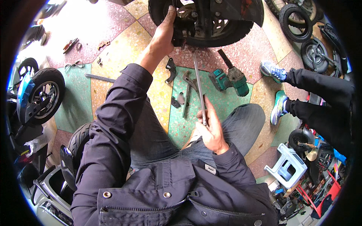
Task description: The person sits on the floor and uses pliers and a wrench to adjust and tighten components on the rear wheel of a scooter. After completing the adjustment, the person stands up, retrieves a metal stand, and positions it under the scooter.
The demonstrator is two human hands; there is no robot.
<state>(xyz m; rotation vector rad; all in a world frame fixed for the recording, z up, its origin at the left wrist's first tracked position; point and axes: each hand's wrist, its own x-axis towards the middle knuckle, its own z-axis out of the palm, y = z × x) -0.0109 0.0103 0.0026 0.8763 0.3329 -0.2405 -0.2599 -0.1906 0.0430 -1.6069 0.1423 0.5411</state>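
A scooter-type wheel [226, 39] with a black tyre and a dark mudguard stands at the top of the view. My left hand [165, 35] wraps around a black part [178, 32] at its hub side; the thumb points up and the other fingers are mostly hidden. In my right hand [210, 130], above my lap, is the lower end of a long slim metal tool [198, 79]. Its far end reaches just below the black part; whether they touch is unclear. An adjustable wrench [187, 90] and a black bracket [170, 70] lie on the floor between my hands.
A teal cordless impact wrench [230, 80] lies right of the metal tool. Another person's shoes [278, 107] stand at the right. Pliers [70, 45] and a flat metal bar [99, 77] are on the left floor. A scooter wheel [46, 96] and a plastic stool [288, 166] flank me.
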